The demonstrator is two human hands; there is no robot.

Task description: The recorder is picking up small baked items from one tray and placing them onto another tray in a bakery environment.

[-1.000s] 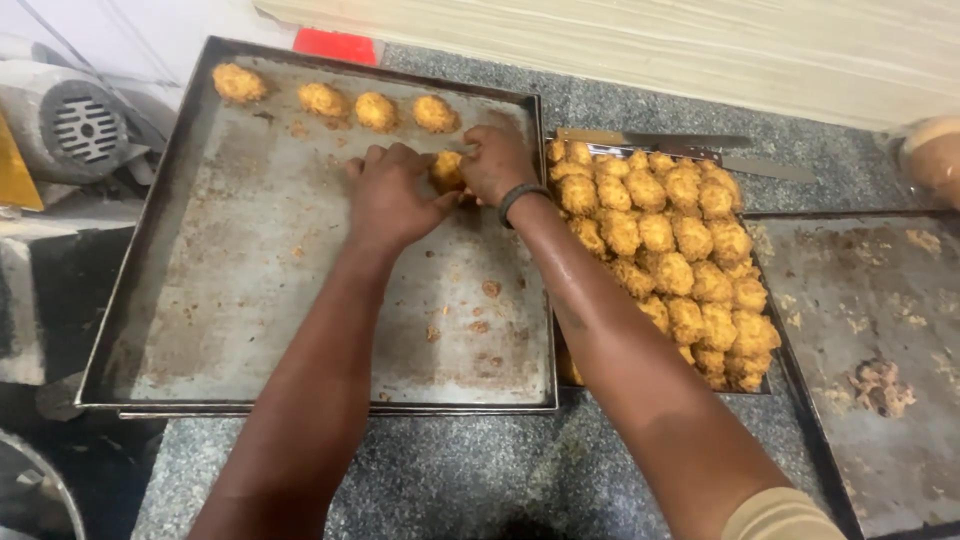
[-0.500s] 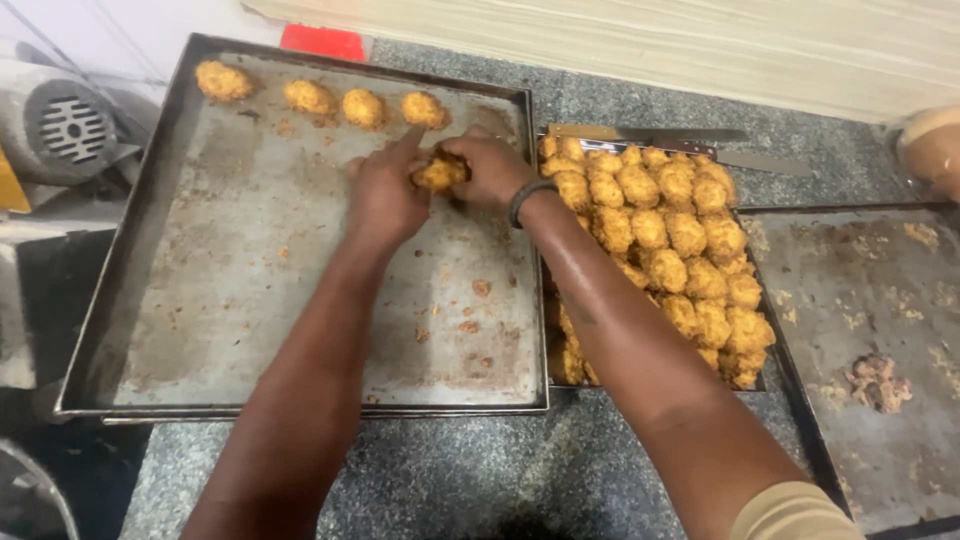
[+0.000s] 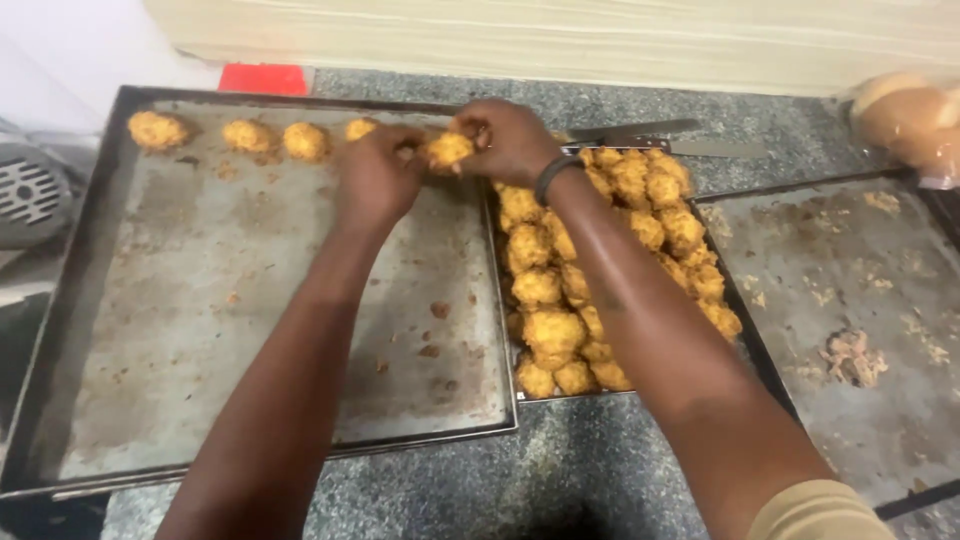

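Both hands meet over the far right part of a large grey baking tray. My left hand and my right hand together pinch one golden crumbly dough ball, held just above the tray. A row of several similar balls lies along the tray's far edge, left of my hands. A black band is on my right wrist. Under my right forearm, a smaller tray holds a heap of many golden balls.
A dirty flat tray with crumbs lies at the right. A metal knife rests behind the heap. A red object sits past the big tray, a grey vented machine at the left, a bagged bun far right.
Both hands have carried the ball from the tray's middle right toward its far edge, near the end of the row. The view has shifted slightly.
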